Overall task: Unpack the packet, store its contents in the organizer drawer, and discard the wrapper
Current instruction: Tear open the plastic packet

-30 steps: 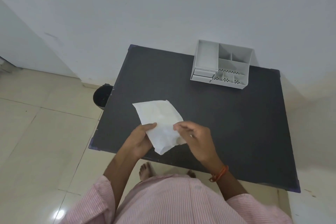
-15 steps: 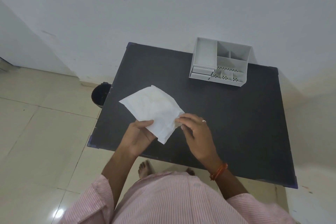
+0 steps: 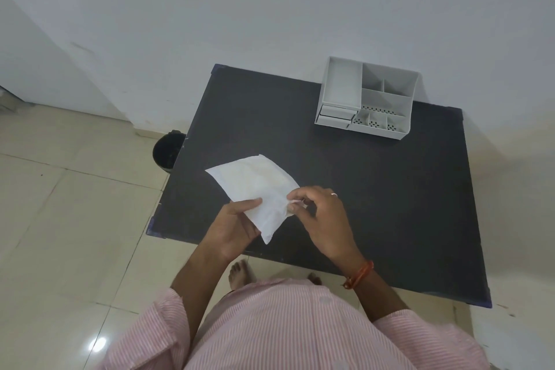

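Note:
A flat white paper packet (image 3: 255, 186) is held above the near left part of the black table (image 3: 375, 189). My left hand (image 3: 231, 228) grips its lower left edge from below, thumb on top. My right hand (image 3: 321, 216) pinches the packet's right edge between thumb and fingertips, where a small bit of paper sticks out. The packet's contents are hidden inside. The white organizer (image 3: 368, 100) stands at the table's far edge, near the wall, with two small shut drawers (image 3: 335, 117) at its front left and several empty compartments.
A black waste bin (image 3: 166, 152) stands on the tiled floor just left of the table. A white wall runs behind the table. My bare feet show under the near table edge.
The packet has turned so its far end points more to the left. My right hand's fingers have shifted to a pinch at the right edge. The left hand's grip is the same.

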